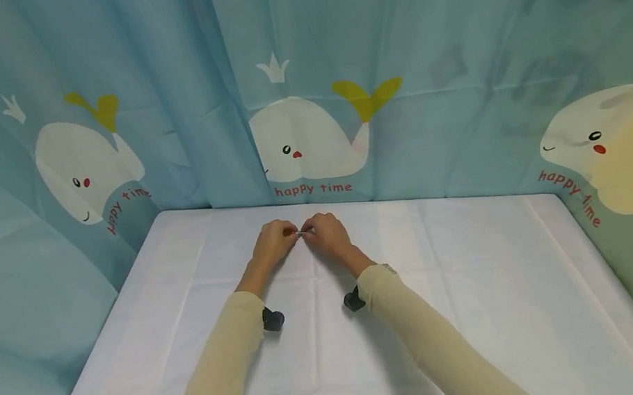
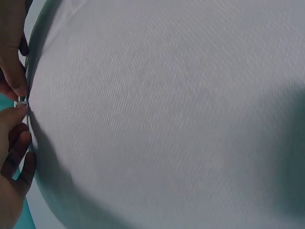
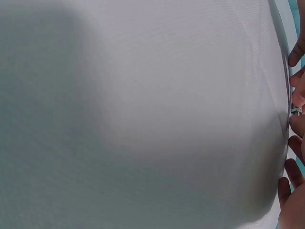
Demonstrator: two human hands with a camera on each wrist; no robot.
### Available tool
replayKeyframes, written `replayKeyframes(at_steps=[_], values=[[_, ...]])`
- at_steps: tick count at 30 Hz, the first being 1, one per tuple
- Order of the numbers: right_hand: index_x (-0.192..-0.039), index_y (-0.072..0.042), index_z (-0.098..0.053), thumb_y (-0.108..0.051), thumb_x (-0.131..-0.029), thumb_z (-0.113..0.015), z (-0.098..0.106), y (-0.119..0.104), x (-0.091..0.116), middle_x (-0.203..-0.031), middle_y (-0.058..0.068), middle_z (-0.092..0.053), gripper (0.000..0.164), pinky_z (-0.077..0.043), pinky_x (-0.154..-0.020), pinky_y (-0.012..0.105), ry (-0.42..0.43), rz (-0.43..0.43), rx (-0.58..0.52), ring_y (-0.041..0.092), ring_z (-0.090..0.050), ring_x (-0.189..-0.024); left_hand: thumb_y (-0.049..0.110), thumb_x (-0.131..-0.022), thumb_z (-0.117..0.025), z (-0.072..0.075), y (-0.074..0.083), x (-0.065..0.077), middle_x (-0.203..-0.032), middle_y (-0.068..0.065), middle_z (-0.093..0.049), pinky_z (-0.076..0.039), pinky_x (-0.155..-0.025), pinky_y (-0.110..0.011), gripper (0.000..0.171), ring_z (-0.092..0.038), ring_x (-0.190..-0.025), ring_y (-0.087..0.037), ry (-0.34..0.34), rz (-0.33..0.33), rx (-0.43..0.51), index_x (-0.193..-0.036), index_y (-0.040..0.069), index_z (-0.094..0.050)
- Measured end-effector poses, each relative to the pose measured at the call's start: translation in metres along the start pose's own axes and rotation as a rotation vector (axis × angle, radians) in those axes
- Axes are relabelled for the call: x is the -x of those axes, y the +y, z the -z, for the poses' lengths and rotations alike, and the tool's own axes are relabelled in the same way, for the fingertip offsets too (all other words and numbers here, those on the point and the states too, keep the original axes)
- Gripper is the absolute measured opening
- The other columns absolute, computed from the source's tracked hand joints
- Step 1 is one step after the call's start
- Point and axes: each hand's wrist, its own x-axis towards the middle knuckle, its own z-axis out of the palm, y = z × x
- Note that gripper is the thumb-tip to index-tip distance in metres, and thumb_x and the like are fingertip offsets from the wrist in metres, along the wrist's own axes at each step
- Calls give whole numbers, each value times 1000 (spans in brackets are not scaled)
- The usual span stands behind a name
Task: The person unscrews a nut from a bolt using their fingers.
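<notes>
At the far part of the white-covered table, my left hand (image 1: 275, 240) and right hand (image 1: 327, 232) meet with their fingertips almost together. Between them is a small silvery metal piece (image 1: 300, 233), pinched from both sides. The left wrist view catches the metal piece (image 2: 20, 101) at its left margin, between the two sets of fingertips. At the right margin of the right wrist view, a bit of the metal piece (image 3: 296, 110) shows between the fingers. Most of it is hidden by the fingers, and I cannot tell its kind.
A white cloth (image 1: 482, 309) with fold creases covers the table. Blue-green curtains (image 1: 180, 108) printed with whales hang along its far edge and both sides. A dark wrist camera (image 1: 273, 319) sits beneath the left sleeve, another camera (image 1: 354, 299) by the right sleeve.
</notes>
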Motion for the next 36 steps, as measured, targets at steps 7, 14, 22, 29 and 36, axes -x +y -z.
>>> replayKeyframes(at_steps=[7,14,22,29,36], values=[[-108,-9,-77,-18,-98,-67,2,2,5,-110,4,-73,17,-49,-96,37,14,-2,-131,22,-64,-109,11,-97,-67,5,-4,3,-103,-14,-71,-52,-90,-44,17,-65,-98,-30,-14,-13,62,-106,-1,-74],[-104,-7,-78,-15,-97,-68,6,4,12,-103,3,-74,14,-53,-86,34,48,-38,-384,19,-66,-100,10,-95,-69,12,-2,8,-102,-14,-73,-53,-90,-44,17,-68,-97,-30,7,-19,169,-106,-2,-74],[-100,-6,-79,-14,-94,-72,15,9,17,-99,4,-75,12,-54,-81,32,80,-58,-584,18,-68,-94,14,-94,-72,15,4,11,-103,-12,-73,-55,-85,-40,19,-68,-99,-28,4,51,336,-107,1,-75],[-102,-4,-78,-13,-93,-73,31,8,26,-100,6,-74,14,-55,-85,35,62,-40,-634,20,-69,-94,12,-94,-72,16,11,13,-103,-14,-73,-56,-83,-39,20,-68,-99,-28,3,62,476,-108,-2,-73],[-102,-4,-78,-12,-93,-73,43,10,36,-99,5,-74,13,-55,-84,34,71,-9,-681,18,-69,-92,15,-93,-74,18,22,17,-104,-12,-73,-55,-86,-40,22,-68,-100,-26,-9,56,560,-108,0,-74]])
